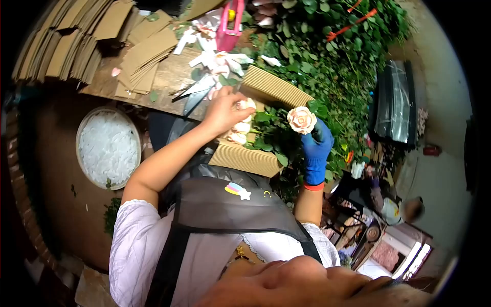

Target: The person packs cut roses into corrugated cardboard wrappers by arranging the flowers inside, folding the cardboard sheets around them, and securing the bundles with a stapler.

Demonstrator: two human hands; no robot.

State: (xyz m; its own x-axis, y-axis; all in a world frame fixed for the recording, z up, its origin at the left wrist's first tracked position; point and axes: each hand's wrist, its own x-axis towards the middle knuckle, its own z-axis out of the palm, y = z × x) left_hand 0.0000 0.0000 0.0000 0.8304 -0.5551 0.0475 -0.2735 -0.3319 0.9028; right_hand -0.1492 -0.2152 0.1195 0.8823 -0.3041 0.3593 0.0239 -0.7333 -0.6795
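My bare left hand (225, 110) is bent over a row of pale cream roses (239, 137), its fingers closed at the top bloom. These blooms lie between two flaps of corrugated cardboard (245, 158), their leafy stems pointing right. My right hand (317, 146), in a blue glove with a red cuff, is closed around a single peach-cream rose (302, 120) just under its open bloom. Its stem is largely hidden by the glove and leaves. Scissors (197, 92) rest at the table edge near my left hand.
Stacks of cardboard sheets (66, 38) stand on the wooden table (105, 77). A pink holder (229, 28) is at the back, among white scraps. Leafy stems (337, 66) are heaped on the right. A round tub (82, 153) of white pieces sits below left. Another person (391, 210) is farther right.
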